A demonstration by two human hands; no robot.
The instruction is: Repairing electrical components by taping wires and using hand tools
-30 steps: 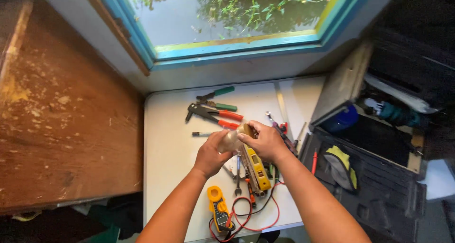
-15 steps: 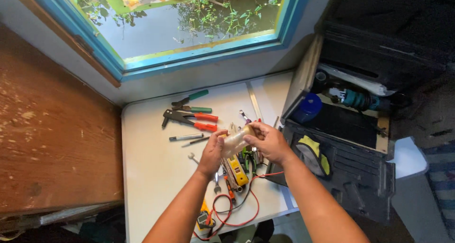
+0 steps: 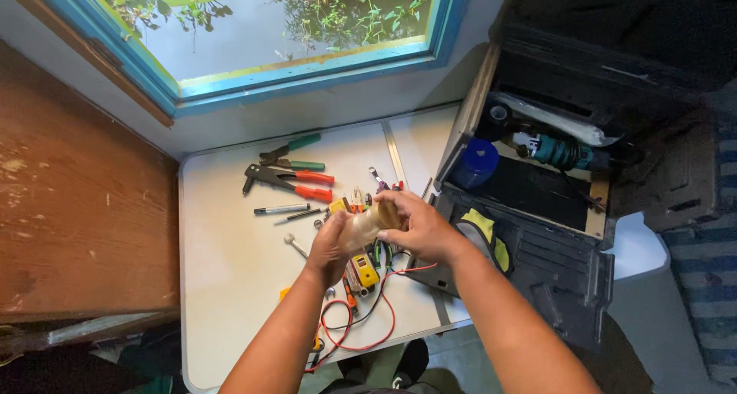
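Both hands closed on one clear jar (image 3: 367, 226) above the white table (image 3: 223, 263): left hand (image 3: 330, 246) cupping the base to steady it, right hand (image 3: 413, 223) wrapped over the brownish end, perhaps a lid. Pliers (image 3: 288, 179) and tester (image 3: 364, 271) spread within reach; toolbox (image 3: 568, 248) open alongside.

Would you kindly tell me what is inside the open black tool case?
Inside the tool case: a blue round container, a teal power tool and a yellow-green cloth. Its dark upper part hides anything further.
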